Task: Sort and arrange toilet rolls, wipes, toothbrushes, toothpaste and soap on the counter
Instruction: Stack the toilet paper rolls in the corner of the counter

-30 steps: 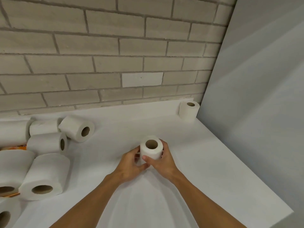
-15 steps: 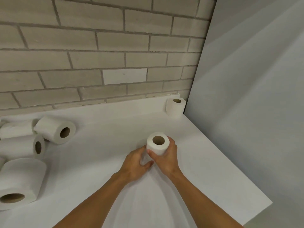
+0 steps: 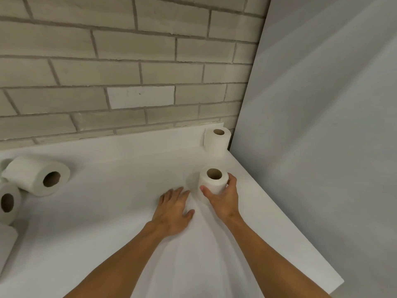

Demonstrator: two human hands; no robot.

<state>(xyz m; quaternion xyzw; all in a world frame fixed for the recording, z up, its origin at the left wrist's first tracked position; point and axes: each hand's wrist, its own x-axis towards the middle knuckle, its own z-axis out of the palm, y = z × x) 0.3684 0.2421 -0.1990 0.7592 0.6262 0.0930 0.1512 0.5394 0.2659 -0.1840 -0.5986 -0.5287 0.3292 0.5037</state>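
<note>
Standing on end near the right edge of the flat white counter (image 3: pixel 107 233): a white paper toilet roll with a brown cardboard core (image 3: pixel 212 181), long axis vertical, core hole facing straight up. Gripped from the near side by the right hand (image 3: pixel 224 203), thumb pressed to the roll's left flank, fingers (image 3: pixel 232 179) curled round its right flank. Just left of it and clear of the roll, the left hand (image 3: pixel 174 209), palm down on or just above the counter, fingers (image 3: pixel 171 193) straight and loosely spread, holding nothing. Both bare forearms reaching in from the bottom edge.

Farther back, tucked into the far right corner, a second white toilet roll (image 3: pixel 217 143), also upright with its core hole up, apart from the held one. Over at the left edge, more white rolls lying on their sides: a large white roll (image 3: pixel 36 175) with its long axis level and its core hole pointing toward the near right, a smaller white roll (image 3: pixel 9 203) just in front of it, and a cropped white roll (image 3: pixel 5 246) cut off by the frame.

Behind the counter, a wall of pale grey-beige bricks (image 3: pixel 129 61) with one whiter brick (image 3: pixel 140 96) set in it. Closing off the right side, a plain light grey panel (image 3: pixel 322 104), meeting the brick wall at the corner.
</note>
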